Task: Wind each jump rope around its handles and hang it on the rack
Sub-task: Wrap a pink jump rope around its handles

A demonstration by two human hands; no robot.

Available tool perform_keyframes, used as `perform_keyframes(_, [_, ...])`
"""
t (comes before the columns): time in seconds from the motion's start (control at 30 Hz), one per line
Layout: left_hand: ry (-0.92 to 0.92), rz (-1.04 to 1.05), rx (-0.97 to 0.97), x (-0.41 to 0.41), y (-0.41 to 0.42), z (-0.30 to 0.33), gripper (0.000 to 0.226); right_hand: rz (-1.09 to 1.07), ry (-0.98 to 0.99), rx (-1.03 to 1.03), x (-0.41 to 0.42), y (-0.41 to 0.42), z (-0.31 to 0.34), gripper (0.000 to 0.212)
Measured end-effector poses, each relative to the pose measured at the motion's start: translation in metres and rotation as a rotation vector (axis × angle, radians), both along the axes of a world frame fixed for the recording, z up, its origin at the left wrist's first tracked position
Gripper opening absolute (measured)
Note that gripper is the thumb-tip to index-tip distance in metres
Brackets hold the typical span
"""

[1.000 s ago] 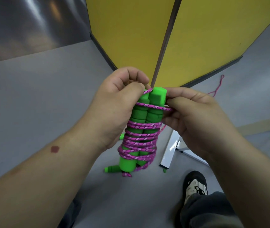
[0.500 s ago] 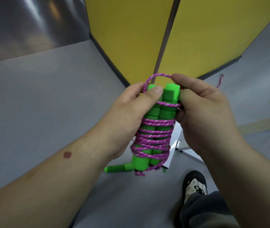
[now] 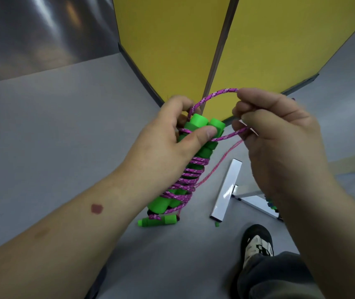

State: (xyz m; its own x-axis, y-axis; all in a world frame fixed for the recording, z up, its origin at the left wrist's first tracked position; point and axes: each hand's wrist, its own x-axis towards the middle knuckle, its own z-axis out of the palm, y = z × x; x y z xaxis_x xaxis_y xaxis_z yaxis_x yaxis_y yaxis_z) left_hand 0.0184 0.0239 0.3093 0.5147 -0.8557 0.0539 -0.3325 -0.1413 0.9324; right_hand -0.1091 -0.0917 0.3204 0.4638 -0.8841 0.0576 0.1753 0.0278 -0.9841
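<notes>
Two green foam handles lie side by side, wrapped in many turns of pink-purple rope. My left hand grips the handles near their top, thumb across the front. My right hand pinches a loop of the rope that arches from the handle tops over to its fingers. A thinner pink strand hangs from my right hand toward the floor. Another green handle lies on the floor below the bundle.
Yellow panels with a dark post between them stand right ahead. A white metal base bar and frame lie on the grey floor. My shoe is at the lower right. A metallic wall is at the upper left.
My right hand has pulled the rope loop up and away to the right, opening a wide arc above the handles. The bundle has tilted and shifted slightly right.
</notes>
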Motion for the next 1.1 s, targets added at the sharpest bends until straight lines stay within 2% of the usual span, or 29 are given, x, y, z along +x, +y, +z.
perform_keyframes(0.13, [0.038,0.032,-0.043,0.001,0.0,0.001,0.026,0.099,-0.043,0.024,-0.002,0.0,0.001,0.043])
perform_keyframes(0.23, [0.023,0.041,-0.046,0.002,0.0,0.0,0.033,0.218,-0.042,0.122,-0.002,0.002,0.004,0.05])
perform_keyframes(0.3, [0.079,0.049,-0.031,0.003,0.0,0.0,0.039,0.268,0.0,0.194,-0.003,0.001,0.005,0.046])
perform_keyframes(0.43, [0.43,0.029,-0.093,0.013,0.0,0.0,0.053,0.288,0.06,0.24,-0.001,0.006,0.006,0.018])
perform_keyframes(0.53, [0.697,-0.022,-0.128,0.016,-0.002,0.002,0.055,0.292,0.07,0.216,0.001,0.008,0.005,0.018])
perform_keyframes(0.6, [0.786,-0.048,-0.123,0.017,-0.002,0.002,0.056,0.299,0.09,0.195,0.001,0.007,0.004,0.017])
perform_keyframes(0.77, [0.721,-0.116,-0.087,0.017,-0.001,0.001,0.037,0.296,0.155,0.112,0.001,0.004,-0.001,0.004])
perform_keyframes(0.9, [0.487,-0.11,-0.04,0.019,0.001,0.001,0.025,0.395,0.242,0.002,-0.002,0.002,-0.002,0.031])
perform_keyframes(0.97, [0.369,-0.13,-0.022,0.017,0.002,0.003,0.022,0.451,0.274,0.001,-0.005,-0.001,0.001,0.035])
perform_keyframes(1.1, [0.381,-0.183,-0.001,0.017,0.002,0.005,0.023,0.493,0.312,-0.008,-0.008,-0.003,0.009,0.035])
